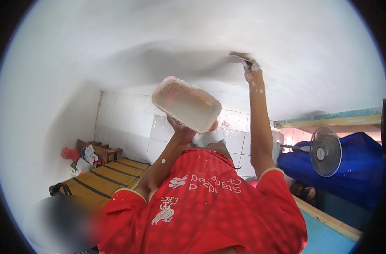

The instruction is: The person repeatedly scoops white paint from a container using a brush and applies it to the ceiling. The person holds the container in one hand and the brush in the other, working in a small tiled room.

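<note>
My left hand (181,128), specked with white, holds a rectangular tub (161,94) from below, its fingers mostly hidden underneath. White coating covers the tub's inside, with pink and orange patches showing through. Up at the right, my right hand (253,71) is smeared white and closed around a thin, flat scraper-like tool (240,55). That tool is at the white wall (193,29), touching it or very close; its exact shape is blurred. White spots dot both my forearms.
Right of me, a fan (326,152) stands before a blue cloth (354,158), below a painted ledge (332,120). A yellow-brown padded piece with dark straps (112,174) lies at the left, near wooden furniture (103,150). White splashes mark the grey floor tiles (136,144).
</note>
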Demonstrator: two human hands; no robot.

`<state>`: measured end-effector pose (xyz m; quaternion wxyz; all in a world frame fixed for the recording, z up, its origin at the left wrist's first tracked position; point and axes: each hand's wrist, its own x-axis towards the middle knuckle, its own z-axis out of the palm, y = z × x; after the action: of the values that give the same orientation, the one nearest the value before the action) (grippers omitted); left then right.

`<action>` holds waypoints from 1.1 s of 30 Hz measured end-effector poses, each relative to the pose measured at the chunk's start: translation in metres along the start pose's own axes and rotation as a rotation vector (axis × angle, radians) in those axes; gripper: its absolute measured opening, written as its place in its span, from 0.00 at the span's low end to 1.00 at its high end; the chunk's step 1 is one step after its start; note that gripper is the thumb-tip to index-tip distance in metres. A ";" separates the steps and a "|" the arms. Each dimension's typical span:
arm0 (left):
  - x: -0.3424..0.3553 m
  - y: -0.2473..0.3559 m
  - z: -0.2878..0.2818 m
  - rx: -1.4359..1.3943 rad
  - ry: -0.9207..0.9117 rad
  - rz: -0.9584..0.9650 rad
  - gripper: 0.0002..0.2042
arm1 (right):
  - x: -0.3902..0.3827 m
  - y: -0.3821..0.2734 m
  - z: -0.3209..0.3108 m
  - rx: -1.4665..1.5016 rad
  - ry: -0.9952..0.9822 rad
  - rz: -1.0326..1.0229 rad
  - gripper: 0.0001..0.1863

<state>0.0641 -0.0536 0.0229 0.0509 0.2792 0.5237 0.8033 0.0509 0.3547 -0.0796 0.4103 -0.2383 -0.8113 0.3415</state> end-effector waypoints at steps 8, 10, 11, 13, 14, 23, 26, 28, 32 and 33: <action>0.009 0.020 0.022 -0.833 0.013 -0.331 0.34 | -0.102 -0.281 -0.124 0.439 -0.054 0.157 0.22; 0.001 -0.015 0.014 -1.115 0.010 -0.439 0.37 | -0.096 -0.350 -0.148 0.199 -0.262 0.253 0.19; -0.006 -0.031 0.008 -1.253 0.012 -0.494 0.39 | -0.095 -0.382 -0.149 0.066 -0.353 0.196 0.19; -0.018 -0.049 0.002 -1.528 0.016 -0.603 0.45 | -0.100 -0.403 -0.142 -0.194 -0.552 0.049 0.19; -0.014 -0.033 0.007 -1.441 0.017 -0.612 0.43 | -0.099 -0.403 -0.139 -0.323 -0.652 -0.041 0.20; -0.032 -0.064 0.017 -0.691 -0.073 -0.187 0.32 | -0.099 -0.414 -0.078 -0.442 -0.893 -0.383 0.22; -0.030 -0.067 0.015 -1.179 0.002 -0.429 0.32 | -0.108 -0.397 -0.071 -0.397 -0.800 -0.441 0.22; -0.028 -0.054 0.018 -1.248 0.056 -0.544 0.34 | -0.102 -0.393 -0.077 -0.421 -0.815 -0.367 0.23; -0.013 -0.030 0.017 -0.768 -0.193 -0.126 0.36 | -0.086 -0.426 -0.098 -0.512 -0.862 -0.238 0.24; -0.014 -0.031 0.017 -0.765 -0.191 -0.123 0.36 | -0.088 -0.430 -0.101 -0.542 -0.862 -0.269 0.23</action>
<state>0.0777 -0.0314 -0.0049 0.2478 0.2816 0.1953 0.9061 0.1374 0.0510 0.2417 0.0033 -0.0675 -0.9891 0.1309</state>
